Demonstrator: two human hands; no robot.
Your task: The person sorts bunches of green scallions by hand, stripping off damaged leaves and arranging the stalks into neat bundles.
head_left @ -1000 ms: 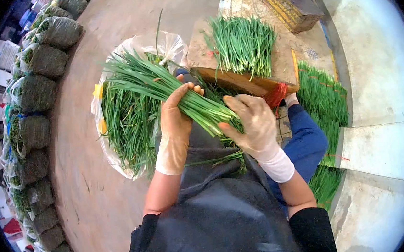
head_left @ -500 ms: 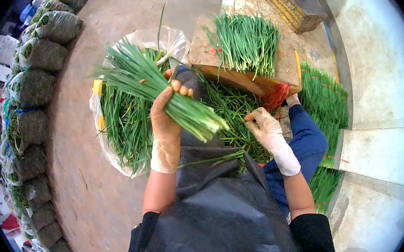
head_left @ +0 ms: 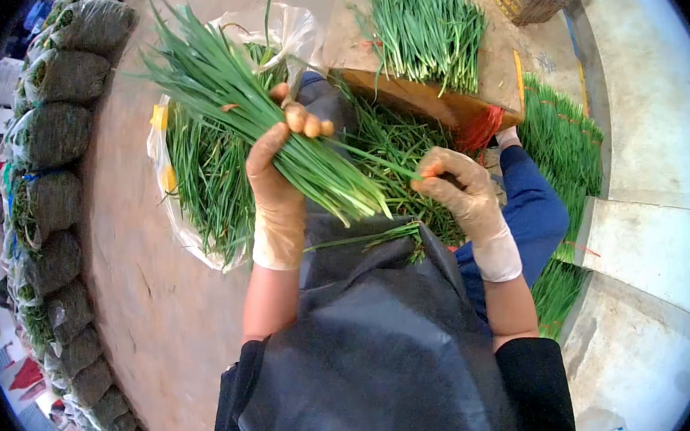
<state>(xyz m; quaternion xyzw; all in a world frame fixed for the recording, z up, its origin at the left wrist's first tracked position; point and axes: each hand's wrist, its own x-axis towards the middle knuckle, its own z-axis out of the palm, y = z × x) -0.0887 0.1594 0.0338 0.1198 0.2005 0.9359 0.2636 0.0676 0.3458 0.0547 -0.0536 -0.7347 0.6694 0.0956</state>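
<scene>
My left hand (head_left: pixel 276 172), in a thin pale glove, is wrapped around a bunch of garlic chives (head_left: pixel 224 103). The leaf tips fan to the upper left, and the pale cut ends point to the lower right. To the right, my gloved right hand (head_left: pixel 462 189) is closed in a pinch on a single green chive leaf (head_left: pixel 377 160) stretching from the bunch. Something orange shows at its fingertips; I cannot make out what. Below the bunch, a few loose chives (head_left: pixel 363 238) lie on the black apron (head_left: pixel 371 328).
A plastic sack of chives (head_left: pixel 206 178) stands at left. Ahead, a chive pile (head_left: pixel 428 36) lies on a wooden board (head_left: pixel 346 43), with red ties (head_left: pixel 481 128) at its edge. Tied bundles (head_left: pixel 564 139) line the right wall. Filled bags (head_left: pixel 56 191) form a row at far left.
My right hand has closed on a chive leaf and draws it out from the bunch. My left hand still grips the bunch, which sits slightly higher in view.
</scene>
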